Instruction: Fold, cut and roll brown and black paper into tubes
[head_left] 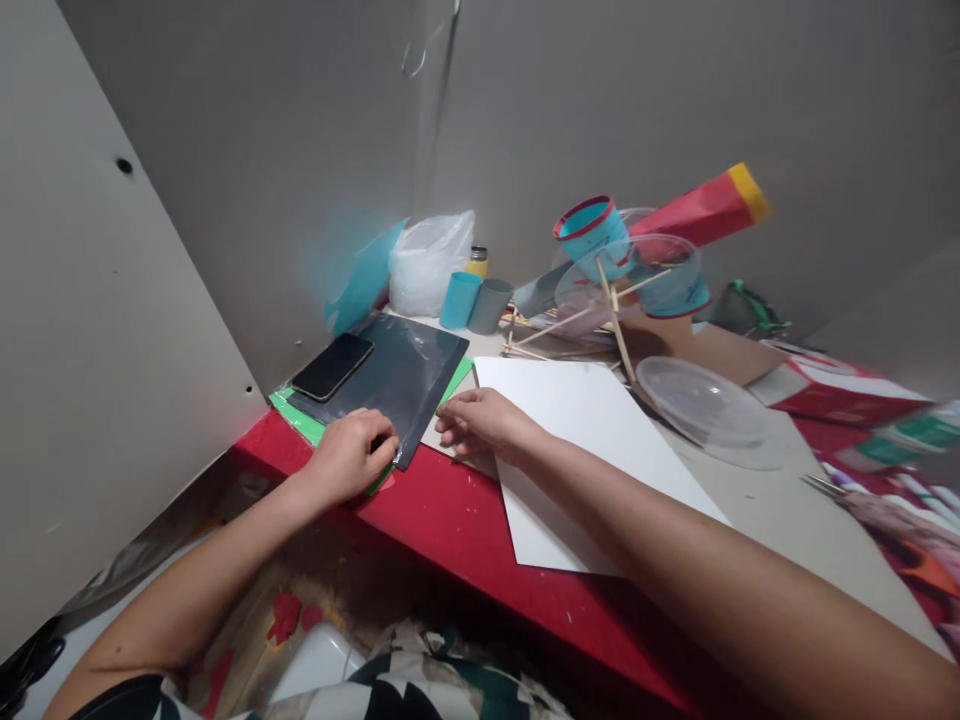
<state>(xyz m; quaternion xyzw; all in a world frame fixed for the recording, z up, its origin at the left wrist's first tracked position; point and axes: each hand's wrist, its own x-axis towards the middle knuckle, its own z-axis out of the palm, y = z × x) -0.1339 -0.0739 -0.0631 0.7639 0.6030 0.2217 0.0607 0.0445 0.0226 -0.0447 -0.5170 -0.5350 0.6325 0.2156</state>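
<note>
My left hand [352,455] is curled over the near corner of a dark glossy sheet [405,375], fingers closed on its edge. That sheet lies on green paper [300,418] at the table's left end, and a black phone [332,366] rests on top of it. My right hand [476,425] sits just to the right, fingers bent and pressed together at the edge of the dark sheet, by the left corner of a white sheet [592,440]. What the right fingers pinch is too small to see.
A red-edged table [465,520] stands against grey walls. Behind are a plastic bag [431,260], two teal cups [474,302], wooden sticks [600,315], clear plastic lids [701,405], a blue-and-red cylinder [592,232], cardboard, and a red box [840,390]. Scissors [825,487] lie at the right.
</note>
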